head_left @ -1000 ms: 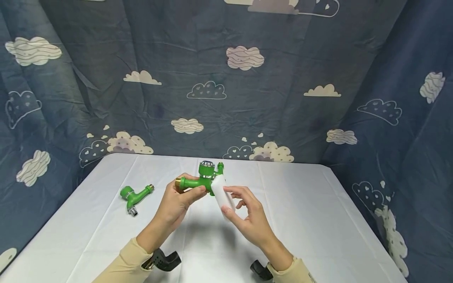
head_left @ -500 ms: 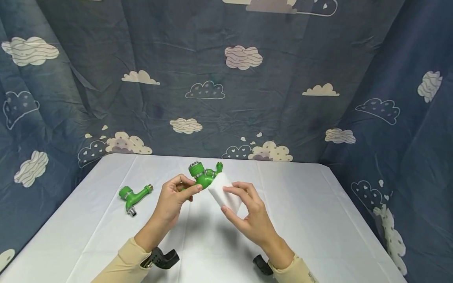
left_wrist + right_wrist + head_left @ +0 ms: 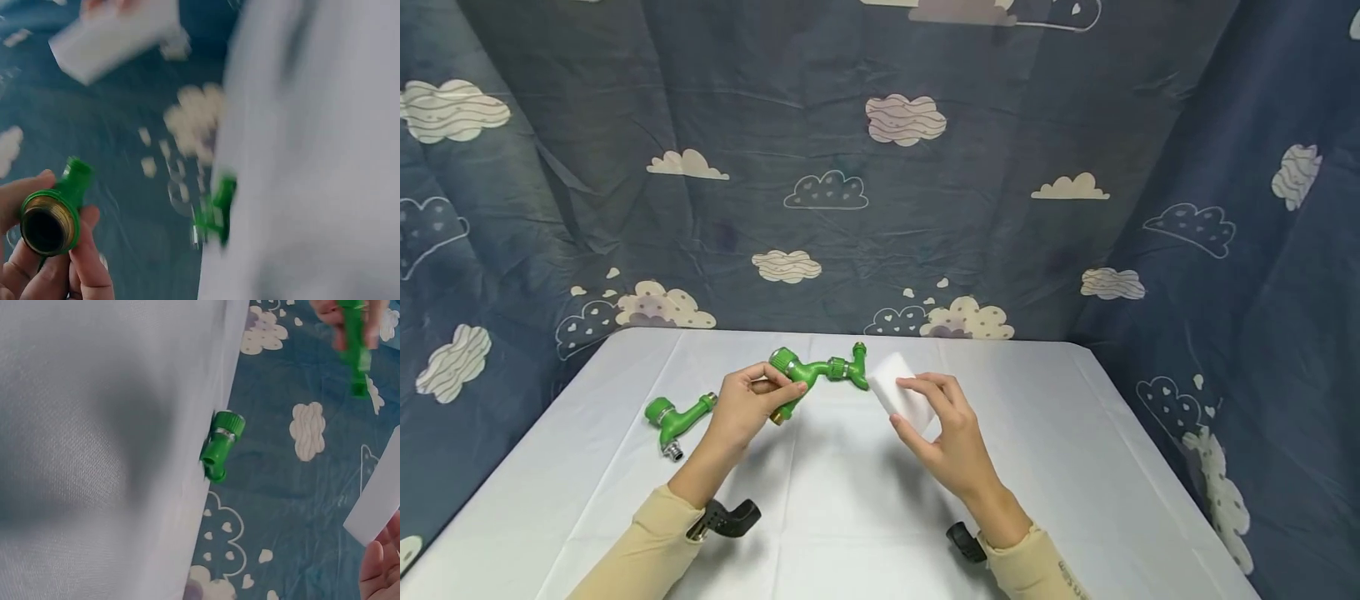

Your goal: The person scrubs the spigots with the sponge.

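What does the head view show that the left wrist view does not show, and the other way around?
Only the head view shows both hands whole: the left hand holding the green tap, the right hand holding the white sponge block, and the whole white table. Only the left wrist view shows the open brass threaded end of the held tap. Both show the held tap, the sponge block and the second green tap lying on the table.

The head view looks down over the table [image 3: 1075, 467]; both close, blurry wrist views apparently share its edge.
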`<control>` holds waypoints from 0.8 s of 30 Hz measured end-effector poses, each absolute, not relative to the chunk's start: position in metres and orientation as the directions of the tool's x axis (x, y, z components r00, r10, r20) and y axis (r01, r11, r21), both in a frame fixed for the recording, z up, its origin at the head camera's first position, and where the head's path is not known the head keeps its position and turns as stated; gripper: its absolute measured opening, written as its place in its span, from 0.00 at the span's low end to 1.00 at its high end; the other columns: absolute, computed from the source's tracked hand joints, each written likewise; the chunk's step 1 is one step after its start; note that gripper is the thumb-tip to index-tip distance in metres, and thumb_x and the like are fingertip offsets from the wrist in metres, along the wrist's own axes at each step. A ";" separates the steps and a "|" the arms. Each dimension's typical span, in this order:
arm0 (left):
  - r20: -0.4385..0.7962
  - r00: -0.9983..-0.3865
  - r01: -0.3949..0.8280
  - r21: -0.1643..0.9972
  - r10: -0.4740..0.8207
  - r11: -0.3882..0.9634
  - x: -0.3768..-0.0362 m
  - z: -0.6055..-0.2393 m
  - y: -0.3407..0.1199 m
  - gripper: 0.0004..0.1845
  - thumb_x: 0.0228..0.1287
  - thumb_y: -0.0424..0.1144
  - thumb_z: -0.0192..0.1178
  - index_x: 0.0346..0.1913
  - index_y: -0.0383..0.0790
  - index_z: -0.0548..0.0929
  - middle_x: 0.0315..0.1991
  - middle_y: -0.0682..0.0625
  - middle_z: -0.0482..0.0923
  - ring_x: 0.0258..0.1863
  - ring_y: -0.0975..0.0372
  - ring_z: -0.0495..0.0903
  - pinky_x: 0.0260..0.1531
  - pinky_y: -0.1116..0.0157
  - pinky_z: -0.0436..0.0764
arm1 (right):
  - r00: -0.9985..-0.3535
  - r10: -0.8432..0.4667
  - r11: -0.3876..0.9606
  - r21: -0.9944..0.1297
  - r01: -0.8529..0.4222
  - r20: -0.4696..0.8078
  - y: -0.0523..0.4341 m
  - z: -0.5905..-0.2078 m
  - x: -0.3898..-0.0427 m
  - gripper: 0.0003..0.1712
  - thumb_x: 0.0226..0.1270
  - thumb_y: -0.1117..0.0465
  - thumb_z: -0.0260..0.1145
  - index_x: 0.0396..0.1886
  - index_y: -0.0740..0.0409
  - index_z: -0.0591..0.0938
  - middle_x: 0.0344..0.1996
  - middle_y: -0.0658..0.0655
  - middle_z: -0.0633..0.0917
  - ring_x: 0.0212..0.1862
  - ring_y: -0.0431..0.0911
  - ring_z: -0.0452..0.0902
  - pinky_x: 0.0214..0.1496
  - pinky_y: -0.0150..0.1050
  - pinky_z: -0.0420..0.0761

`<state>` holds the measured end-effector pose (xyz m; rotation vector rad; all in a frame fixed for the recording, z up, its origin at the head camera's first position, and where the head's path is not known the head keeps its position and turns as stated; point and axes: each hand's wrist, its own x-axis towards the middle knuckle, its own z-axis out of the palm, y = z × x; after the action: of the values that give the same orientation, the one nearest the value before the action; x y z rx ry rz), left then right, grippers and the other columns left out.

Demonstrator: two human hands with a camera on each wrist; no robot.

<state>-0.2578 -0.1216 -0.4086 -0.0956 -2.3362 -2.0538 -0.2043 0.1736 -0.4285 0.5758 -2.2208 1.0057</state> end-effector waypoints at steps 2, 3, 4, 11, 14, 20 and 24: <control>0.115 -0.992 0.097 0.949 -0.044 0.300 -0.270 -0.410 -0.128 0.13 0.62 0.44 0.81 0.33 0.42 0.87 0.25 0.57 0.89 0.24 0.65 0.83 0.29 0.66 0.80 | -0.719 -0.123 0.612 -0.518 -0.598 0.684 0.175 -0.428 -0.205 0.27 0.64 0.61 0.80 0.63 0.47 0.86 0.60 0.59 0.81 0.59 0.54 0.83 0.48 0.50 0.91; 0.147 -0.987 0.109 0.918 -0.071 0.381 -0.276 -0.412 -0.131 0.14 0.61 0.46 0.81 0.33 0.42 0.88 0.24 0.57 0.88 0.23 0.65 0.82 0.29 0.66 0.80 | -0.724 -0.122 0.611 -0.524 -0.594 0.679 0.175 -0.428 -0.206 0.27 0.65 0.61 0.80 0.63 0.47 0.86 0.60 0.59 0.81 0.60 0.54 0.83 0.49 0.50 0.91; 0.176 -0.980 0.116 0.883 -0.091 0.455 -0.281 -0.415 -0.133 0.14 0.61 0.48 0.81 0.33 0.43 0.89 0.23 0.56 0.88 0.22 0.65 0.82 0.29 0.65 0.79 | -0.728 -0.121 0.611 -0.527 -0.591 0.675 0.176 -0.428 -0.206 0.26 0.65 0.61 0.80 0.63 0.47 0.86 0.60 0.58 0.81 0.60 0.54 0.83 0.49 0.50 0.90; 0.228 -0.974 0.165 0.754 -0.018 0.636 -0.289 -0.438 -0.125 0.12 0.61 0.41 0.81 0.29 0.42 0.88 0.21 0.51 0.86 0.18 0.63 0.80 0.23 0.66 0.78 | -0.736 -0.112 0.622 -0.530 -0.576 0.668 0.179 -0.428 -0.208 0.26 0.65 0.60 0.80 0.62 0.48 0.86 0.60 0.58 0.82 0.59 0.54 0.83 0.48 0.48 0.89; 0.198 -0.978 0.189 0.743 0.059 0.642 -0.281 -0.448 -0.110 0.13 0.59 0.40 0.82 0.27 0.43 0.86 0.19 0.53 0.83 0.17 0.64 0.78 0.24 0.66 0.77 | -0.739 -0.100 0.630 -0.532 -0.566 0.667 0.182 -0.427 -0.209 0.26 0.65 0.60 0.80 0.62 0.49 0.86 0.59 0.59 0.82 0.58 0.54 0.83 0.47 0.46 0.88; 0.168 -0.962 0.265 0.765 0.214 0.588 -0.261 -0.460 -0.084 0.15 0.57 0.39 0.83 0.23 0.45 0.84 0.16 0.57 0.79 0.16 0.66 0.73 0.26 0.68 0.75 | -0.755 -0.096 0.624 -0.552 -0.553 0.649 0.184 -0.427 -0.210 0.26 0.65 0.59 0.80 0.62 0.47 0.86 0.60 0.58 0.82 0.58 0.53 0.82 0.46 0.43 0.86; 0.180 -0.947 0.306 0.754 0.266 0.581 -0.256 -0.464 -0.075 0.15 0.57 0.39 0.83 0.23 0.46 0.84 0.19 0.57 0.81 0.20 0.67 0.75 0.24 0.70 0.73 | -0.762 -0.097 0.622 -0.559 -0.549 0.640 0.184 -0.428 -0.210 0.26 0.65 0.59 0.80 0.63 0.47 0.86 0.60 0.58 0.82 0.58 0.52 0.82 0.47 0.43 0.86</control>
<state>-0.2564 -0.0747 -0.4639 -0.4983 -2.7512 -1.3267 -0.2102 0.1839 -0.4284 0.5055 -2.2783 1.0452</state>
